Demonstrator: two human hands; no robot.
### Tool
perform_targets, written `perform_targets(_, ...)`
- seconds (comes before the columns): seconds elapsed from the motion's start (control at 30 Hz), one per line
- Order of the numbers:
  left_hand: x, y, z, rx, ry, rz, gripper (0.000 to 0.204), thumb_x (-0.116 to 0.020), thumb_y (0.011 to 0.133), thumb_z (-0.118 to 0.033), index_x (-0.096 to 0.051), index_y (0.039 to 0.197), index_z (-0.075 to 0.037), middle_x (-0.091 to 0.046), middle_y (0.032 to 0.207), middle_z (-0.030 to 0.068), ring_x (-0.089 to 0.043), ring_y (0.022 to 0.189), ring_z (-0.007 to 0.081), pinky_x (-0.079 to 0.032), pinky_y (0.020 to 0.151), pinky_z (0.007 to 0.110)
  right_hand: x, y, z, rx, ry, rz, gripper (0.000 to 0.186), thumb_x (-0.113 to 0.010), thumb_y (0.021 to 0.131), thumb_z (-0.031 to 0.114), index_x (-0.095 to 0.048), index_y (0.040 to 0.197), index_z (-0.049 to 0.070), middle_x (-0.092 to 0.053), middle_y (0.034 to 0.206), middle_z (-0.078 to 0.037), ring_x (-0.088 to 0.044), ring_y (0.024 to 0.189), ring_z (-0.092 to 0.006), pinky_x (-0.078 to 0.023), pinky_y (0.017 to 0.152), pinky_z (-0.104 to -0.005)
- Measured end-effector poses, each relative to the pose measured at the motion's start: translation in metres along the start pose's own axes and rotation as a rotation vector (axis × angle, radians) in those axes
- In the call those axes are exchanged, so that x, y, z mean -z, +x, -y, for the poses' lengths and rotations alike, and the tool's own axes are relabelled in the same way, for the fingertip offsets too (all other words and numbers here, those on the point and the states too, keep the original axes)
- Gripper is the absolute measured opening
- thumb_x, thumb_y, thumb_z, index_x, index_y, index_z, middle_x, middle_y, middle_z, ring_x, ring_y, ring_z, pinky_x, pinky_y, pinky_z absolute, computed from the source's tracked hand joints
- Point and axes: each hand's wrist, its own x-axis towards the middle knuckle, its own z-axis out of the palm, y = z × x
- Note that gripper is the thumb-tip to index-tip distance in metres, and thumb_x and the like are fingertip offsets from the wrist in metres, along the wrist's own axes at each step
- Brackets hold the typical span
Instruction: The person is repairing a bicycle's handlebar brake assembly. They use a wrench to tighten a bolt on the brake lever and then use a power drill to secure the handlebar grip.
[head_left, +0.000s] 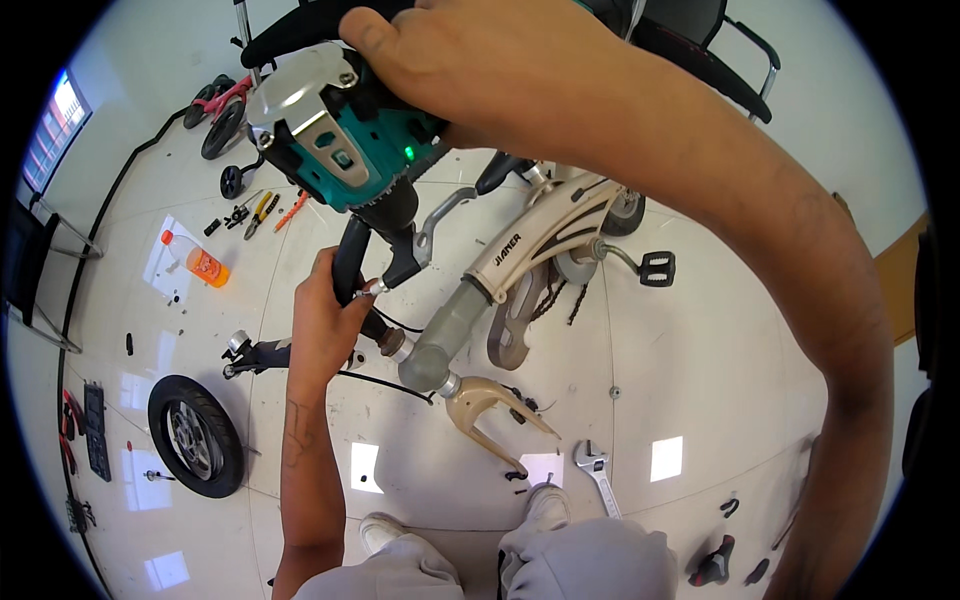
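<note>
The fingers (345, 300) of the left hand (325, 320) are curled shut around the black handlebar grip (350, 262) of a small cream bicycle frame (520, 250), the thumb side toward the camera. The left forearm rises nearly straight up from the lower edge, wrist slightly bent inward at the grip.

The right hand (480, 70) sits at the top of the view, its fingers wrapped closed over the rear of a teal and grey cordless power tool (335, 135); only the knuckles and thumb show, and the fingertips are hidden behind the tool's body. The right arm comes in from the lower right edge, bends sharply at the elbow on the right side, and runs up and leftward to the tool. The tool points downward, its dark nose (395, 225) meeting the handlebar stem just beside the left hand, next to a silver brake lever (440, 215).

The frame lies on the white tiled floor (700, 380), its bare front fork (490, 405) pointing toward the person's shoes (545, 505). A pedal (657, 268) sticks out to the right. An adjustable wrench (598, 475) lies near the right shoe. A loose black wheel (195, 435) rests on the floor to the left, with an orange bottle (200, 262) and pliers (262, 212) farther off.
</note>
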Motion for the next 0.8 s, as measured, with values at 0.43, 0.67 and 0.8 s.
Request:
perform_targets(0.43,0.004,-0.011,-0.001,-0.039,-0.056,-0.045,0.044,-0.067,0.078,0.006,-0.053,0.12,0.0,-0.069,0.089,0.0215,-0.07,0.081,0.0343,-0.052,0.073,0.039,0.047,0.003,0.012,-0.063,0.094,-0.087,0.034,-0.078,0.071,0.016,-0.063,0.1,0.005,-0.066,0.079,-0.01,-0.067,0.081,-0.0273,-0.05,0.076,-0.0388)
perform_targets(0.67,0.013,-0.023,0.02,-0.144,-0.061,-0.065,0.018,-0.058,0.078,0.01,-0.06,0.094,0.0,-0.063,0.08,0.0064,-0.058,0.076,0.0174,-0.048,0.073,0.032,0.082,0.019,0.032,0.148,0.238,-0.212,0.015,-0.079,0.073,0.024,-0.076,0.084,0.014,-0.073,0.081,-0.001,-0.071,0.083,-0.0177,-0.051,0.07,-0.0323)
perform_targets(0.8,0.017,-0.026,0.038,-0.255,-0.062,-0.041,0.02,-0.06,0.079,0.009,-0.058,0.096,-0.002,-0.061,0.08,0.0057,-0.055,0.073,0.0163,-0.047,0.071,0.029,0.099,0.038,0.031,0.058,0.301,-0.096,0.019,-0.081,0.07,0.022,-0.077,0.087,0.013,-0.074,0.086,-0.004,-0.072,0.086,-0.0207,-0.054,0.072,-0.0326)
